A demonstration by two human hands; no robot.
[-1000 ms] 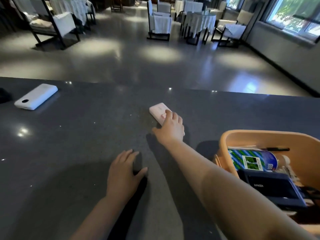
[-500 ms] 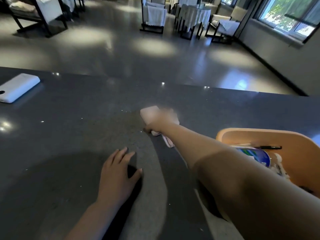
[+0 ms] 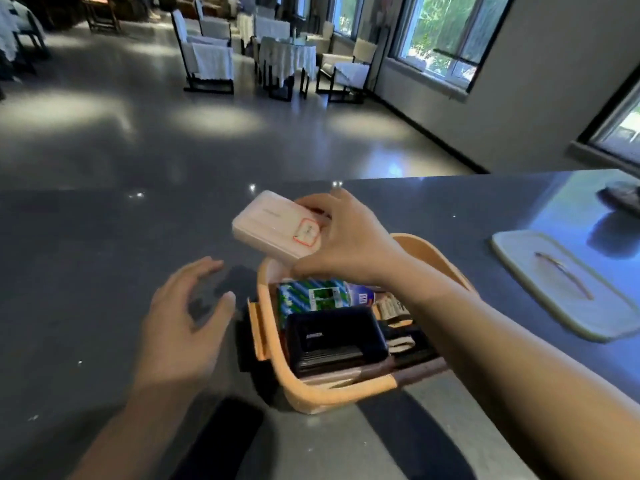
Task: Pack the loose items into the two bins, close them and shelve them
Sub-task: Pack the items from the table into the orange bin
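My right hand [image 3: 349,237] grips a pale pink power bank [image 3: 273,225] and holds it in the air just above the far rim of the orange bin [image 3: 332,393]. The bin stands open on the dark counter [image 3: 86,271]. Inside it lie a green and blue packet [image 3: 311,296], a black box [image 3: 332,337] and some smaller items. My left hand [image 3: 187,323] hovers open over the counter just left of the bin, fingers spread, holding nothing.
A pale grey lid [image 3: 568,289] with a slim handle lies flat on the counter to the right of the bin. A dark object [image 3: 623,197] sits at the far right edge. Beyond the counter is a hall floor with chairs and tables.
My right hand has picked the pink power bank up off the counter and carried it back over the bin. My left hand has lifted off the counter. The view has swung right.
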